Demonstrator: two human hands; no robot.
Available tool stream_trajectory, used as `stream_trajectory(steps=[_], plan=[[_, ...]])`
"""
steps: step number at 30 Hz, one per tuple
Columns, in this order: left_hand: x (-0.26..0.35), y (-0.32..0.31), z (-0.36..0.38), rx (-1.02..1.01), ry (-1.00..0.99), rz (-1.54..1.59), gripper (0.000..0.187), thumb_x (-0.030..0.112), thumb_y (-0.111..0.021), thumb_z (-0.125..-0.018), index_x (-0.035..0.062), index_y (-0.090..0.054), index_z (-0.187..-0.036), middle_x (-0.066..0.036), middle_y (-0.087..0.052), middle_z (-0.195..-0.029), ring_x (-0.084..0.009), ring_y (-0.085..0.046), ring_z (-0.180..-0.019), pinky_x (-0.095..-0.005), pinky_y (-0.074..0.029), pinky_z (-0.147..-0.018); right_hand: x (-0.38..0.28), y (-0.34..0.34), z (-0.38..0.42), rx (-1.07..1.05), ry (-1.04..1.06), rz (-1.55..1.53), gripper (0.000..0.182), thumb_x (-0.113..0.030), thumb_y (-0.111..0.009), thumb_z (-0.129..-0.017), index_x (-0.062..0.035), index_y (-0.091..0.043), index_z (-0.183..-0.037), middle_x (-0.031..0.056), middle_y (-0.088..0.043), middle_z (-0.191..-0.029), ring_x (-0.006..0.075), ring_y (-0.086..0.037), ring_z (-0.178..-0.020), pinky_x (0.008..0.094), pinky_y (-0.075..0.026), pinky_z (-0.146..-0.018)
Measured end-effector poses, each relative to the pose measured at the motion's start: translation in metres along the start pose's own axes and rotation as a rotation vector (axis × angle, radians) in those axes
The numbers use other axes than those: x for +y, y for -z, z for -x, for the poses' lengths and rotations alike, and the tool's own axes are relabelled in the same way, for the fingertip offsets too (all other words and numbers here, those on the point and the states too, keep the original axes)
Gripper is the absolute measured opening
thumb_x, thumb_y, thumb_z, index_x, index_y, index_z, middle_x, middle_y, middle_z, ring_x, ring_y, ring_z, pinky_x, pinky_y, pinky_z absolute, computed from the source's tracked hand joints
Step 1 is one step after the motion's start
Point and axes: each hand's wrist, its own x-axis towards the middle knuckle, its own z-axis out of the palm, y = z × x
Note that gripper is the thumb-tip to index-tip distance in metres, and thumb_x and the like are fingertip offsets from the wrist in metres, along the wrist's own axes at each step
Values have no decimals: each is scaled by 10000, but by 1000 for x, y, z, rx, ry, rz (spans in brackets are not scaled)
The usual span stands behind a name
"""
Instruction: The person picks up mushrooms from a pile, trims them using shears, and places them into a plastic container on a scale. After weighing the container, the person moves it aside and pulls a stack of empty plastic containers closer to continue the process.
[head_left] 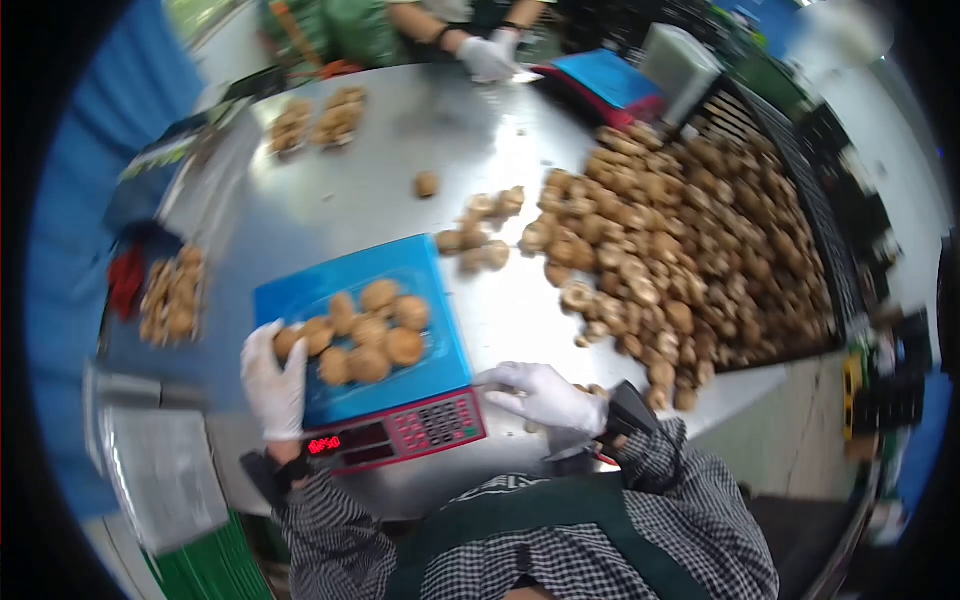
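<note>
Tbl (370, 195) is glossy metal, scale top (385, 258) smooth plastic, sleeves (335, 545) matt cloth, gloves (548, 397) prob. fabric (blurry).

Scale display (324, 444): red digits, too blurred to read reliably. Keypad (432, 424) markings: illegible. Apron (545, 515): white lettering, unreadable.

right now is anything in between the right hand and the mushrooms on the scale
Nothing visible blocks it: between the right hand and those mushrooms lie only bare blue plate and what looks like a clear tray's edge.
</note>
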Motion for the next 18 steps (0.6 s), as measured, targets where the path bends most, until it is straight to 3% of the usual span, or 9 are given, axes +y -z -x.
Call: stream_trajectory(steps=[2, 4, 6, 8, 10, 12, 14, 16, 18], plan=[[-8, -3, 2, -22, 14, 4, 324, 170, -671, -856, 26, -586, -1134, -134, -598, -1115, -298, -567, -1063, -376, -428, -946, 25, 8, 10, 78, -3, -112, 269, -249, -604, -918, -92, -638, -1134, 122, -660, -1032, 273, -639, -936, 349, -510, -852], [-6, 0, 5, -58, 46, -20, 357, 191, -649, -886, 25, -571, -1192, -139, -578, -1175, -282, -547, -1113, -378, -405, -987, 7, 52, 26, 200, -176, -30, 281, -213, -623, -891, -93, -626, -1145, 103, -646, -1040, 271, -623, -941, 364, -515, -815], [5, 5, 6, -4, 47, 11, 368, 185, -646, -887, 21, -564, -1206, -145, -564, -1201, -286, -533, -1141, -381, -393, -1001, 88, 65, 32, 521, -102, 3, 342, -196, -670, -829, -105, -614, -1154, 97, -627, -1055, 284, -589, -997, 385, -496, -843], [23, 12, 6, 54, 56, 40, 380, 179, -643, -887, 17, -556, -1220, -150, -551, -1227, -290, -519, -1169, -384, -382, -1015, 99, 100, 42, 813, -122, 636, 432, -206, -710, -770, -101, -591, -1172, 101, -604, -1088, 297, -547, -1052, 409, -467, -880], [48, 21, 7, 65, 39, 104, 376, 150, -634, -892, 9, -549, -1230, -138, -538, -1257, -268, -506, -1195, -377, -367, -1037, 134, 113, 53, 813, -329, 811, 479, -249, -722, -764, -84, -572, -1188, 113, -592, -1103, 307, -516, -1096, 415, -439, -920], [84, 19, 12, -15, -68, 224, 330, 111, -596, -905, 12, -567, -1218, -121, -538, -1268, -252, -496, -1208, -381, -354, -1054, 146, 124, 63, 697, -332, 759, 485, -258, -702, -792, -64, -555, -1211, 126, -590, -1100, 322, -533, -1061, 393, -455, -906], [132, 11, 20, -121, -186, 322, 330, 42, -613, -829, 29, -598, -1158, -104, -576, -1223, -252, -510, -1195, -392, -355, -1055, 151, 122, 64, 897, -233, 425, 464, -269, -660, -866, -52, -541, -1259, 94, -621, -1064, 262, -583, -935, 346, -482, -837], [170, -5, 34, -299, -238, 472, 304, 47, -641, -782, 41, -626, -1086, -105, -598, -1183, -264, -537, -1154, -379, -382, -1031, 137, 123, 67, 923, -196, -395, 440, -295, -579, -946, -57, -521, -1312, 57, -642, -1076, 188, -592, -849, 299, -487, -791], [203, -33, 42, -425, -307, 603, 330, 70, -686, -754, 48, -639, -1079, -111, -613, -1161, -267, -575, -1103, -361, -426, -979, 121, 121, 76, 765, -191, -945, 418, -294, -484, -994, -34, -514, -1320, 70, -619, -1175, 166, -589, -1003, 286, -477, -860]])
